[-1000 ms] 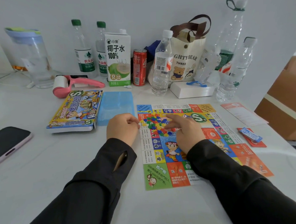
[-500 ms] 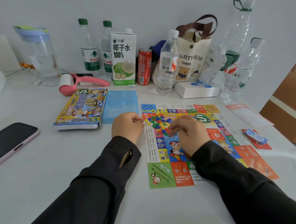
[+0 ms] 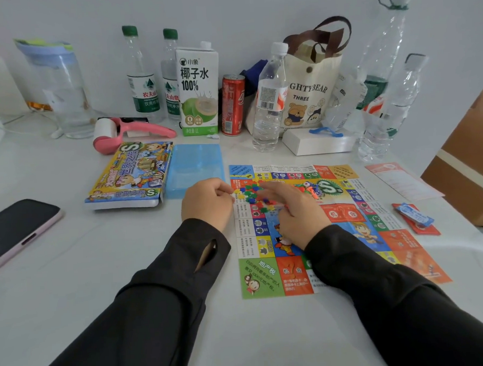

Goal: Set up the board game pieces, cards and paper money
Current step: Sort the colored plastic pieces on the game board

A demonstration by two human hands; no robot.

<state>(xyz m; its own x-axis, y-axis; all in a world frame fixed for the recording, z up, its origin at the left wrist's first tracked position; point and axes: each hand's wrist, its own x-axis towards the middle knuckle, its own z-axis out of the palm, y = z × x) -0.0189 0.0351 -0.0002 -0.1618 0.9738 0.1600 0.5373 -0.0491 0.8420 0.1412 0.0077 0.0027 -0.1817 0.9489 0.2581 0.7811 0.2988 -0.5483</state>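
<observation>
**Tally, kind by kind**

Two hands: the left hand (image 3: 206, 203) and the right hand (image 3: 297, 210). One game board (image 3: 346, 225), one game box (image 3: 128, 174), one blue tray (image 3: 196, 168). The small coloured pieces (image 3: 252, 195) lie in a heap, too blurred to number. Along the far edge of the worktop (image 3: 72, 289): two green-capped bottles (image 3: 142, 84), one white-capped bottle (image 3: 269, 103), two tall clear bottles (image 3: 384, 43), five in all. One carton (image 3: 199, 87), one red can (image 3: 233, 105), one tote bag (image 3: 311, 95), one pitcher (image 3: 62, 88), one pink roller (image 3: 131, 131), one white box (image 3: 316, 145), one phone (image 3: 16, 228), one leaflet (image 3: 400, 183), one cardboard box (image 3: 469, 165), one blue packet (image 3: 415, 215).
</observation>
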